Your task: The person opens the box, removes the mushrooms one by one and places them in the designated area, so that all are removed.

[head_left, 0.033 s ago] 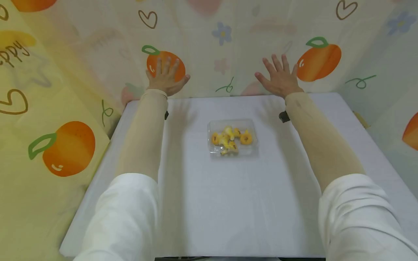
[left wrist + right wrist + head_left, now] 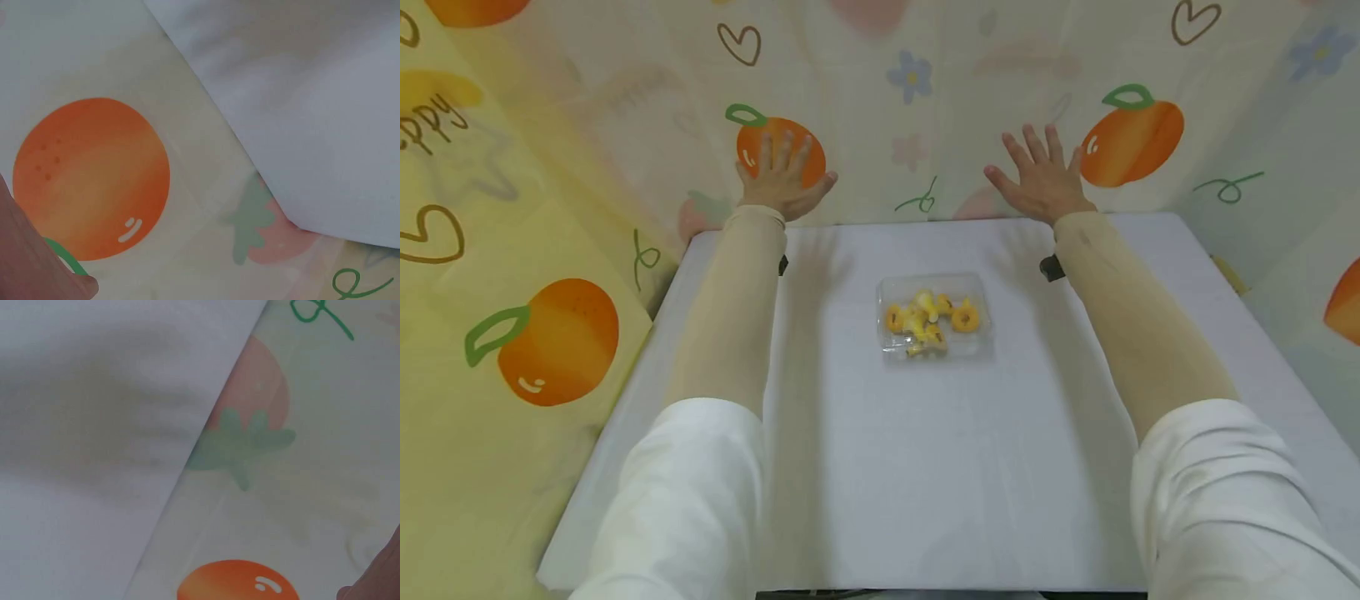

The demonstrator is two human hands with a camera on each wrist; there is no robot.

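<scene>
A clear plastic box [image 2: 891,287] sits on the white table, with several small yellow and orange pieces [image 2: 966,317] inside, some of them ring-shaped. Beyond it to the left, my left hand [image 2: 781,179] is held out over the table's far edge with its fingers spread, holding nothing. On the other side my right hand [image 2: 1043,183] is stretched out the same way, fingers apart and nothing in it. Only a bit of the left hand [image 2: 37,262] shows in the left wrist view, and a bit of the right hand [image 2: 378,578] in the right wrist view.
The white table [image 2: 940,467] spans the space before me. Close behind it hangs a pale curtain [image 2: 865,125] printed with oranges, hearts and flowers, and similar cloth lines both sides. A yellowish object [image 2: 1229,275] pokes out at the table's right edge.
</scene>
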